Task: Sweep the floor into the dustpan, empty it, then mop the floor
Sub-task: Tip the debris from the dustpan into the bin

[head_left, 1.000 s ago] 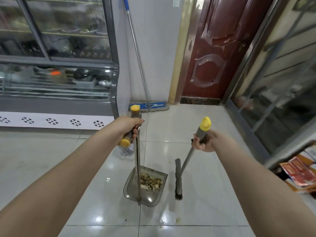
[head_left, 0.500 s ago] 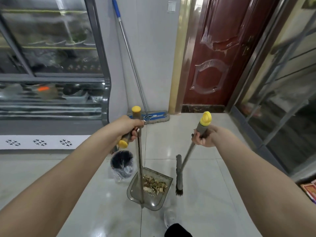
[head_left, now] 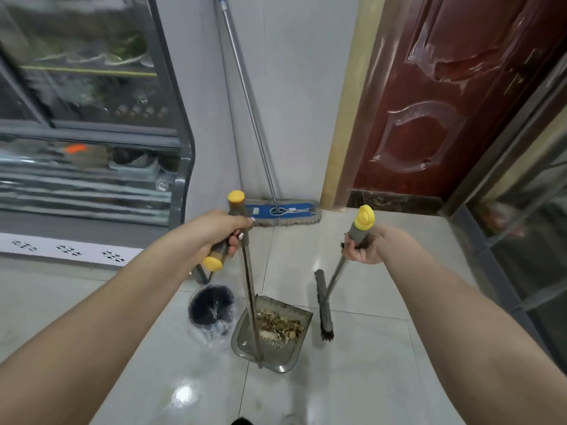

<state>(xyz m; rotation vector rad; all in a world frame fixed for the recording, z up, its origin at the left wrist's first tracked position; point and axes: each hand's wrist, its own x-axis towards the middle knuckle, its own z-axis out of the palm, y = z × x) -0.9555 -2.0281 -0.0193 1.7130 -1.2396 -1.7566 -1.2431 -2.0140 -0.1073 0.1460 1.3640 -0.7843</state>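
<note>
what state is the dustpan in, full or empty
Partly full: a pile of brownish debris lies in the dustpan, beside the bin.

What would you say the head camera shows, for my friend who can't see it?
A person's left hand grips the long handle of a dustpan holding scraps, and the right hand grips a broom, above a shiny tiled floor. A bin stands left of the dustpan; a blue mop leans on the wall behind.

Two hands point(head_left: 221, 237) point(head_left: 365, 246); one dustpan point(head_left: 276, 355); one broom point(head_left: 325, 314); one mop point(head_left: 283, 210); one bin point(head_left: 210, 305); one door point(head_left: 445, 102).
</note>
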